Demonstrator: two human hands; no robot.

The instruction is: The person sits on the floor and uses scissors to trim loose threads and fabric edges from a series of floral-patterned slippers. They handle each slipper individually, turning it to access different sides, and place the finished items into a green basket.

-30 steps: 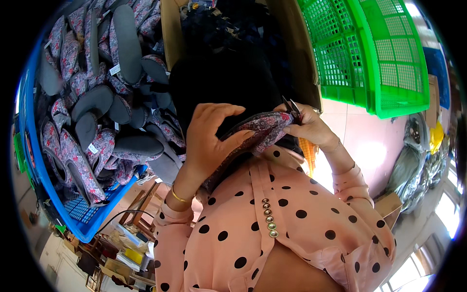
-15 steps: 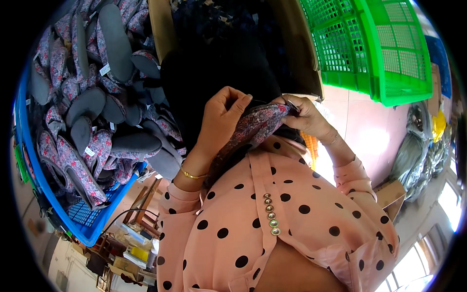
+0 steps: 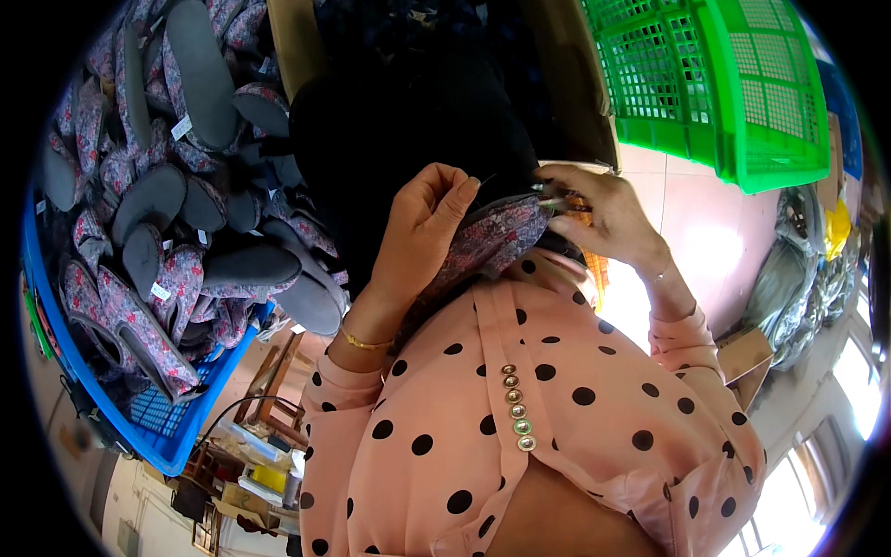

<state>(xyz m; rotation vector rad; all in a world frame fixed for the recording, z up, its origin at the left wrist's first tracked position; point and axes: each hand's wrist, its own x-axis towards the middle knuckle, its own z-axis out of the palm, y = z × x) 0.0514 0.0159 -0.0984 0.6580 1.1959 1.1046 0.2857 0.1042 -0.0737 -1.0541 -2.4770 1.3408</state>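
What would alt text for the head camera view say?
Left hand and right hand grip a floral-patterned fabric slipper held close to a pink polka-dot blouse. A blue plastic crate of similar grey-soled slippers sits left; a green plastic crate upper right.

I see a pale pink tiled floor [image 3: 691,218] shining with glare under bright daylight from windows [image 3: 858,371] at the lower right. A green plastic lattice crate [image 3: 733,84] stands upper right, a blue plastic crate [image 3: 162,446] of grey-soled floral slippers [image 3: 176,186] left, and crumpled silver-grey bags [image 3: 794,278] right.
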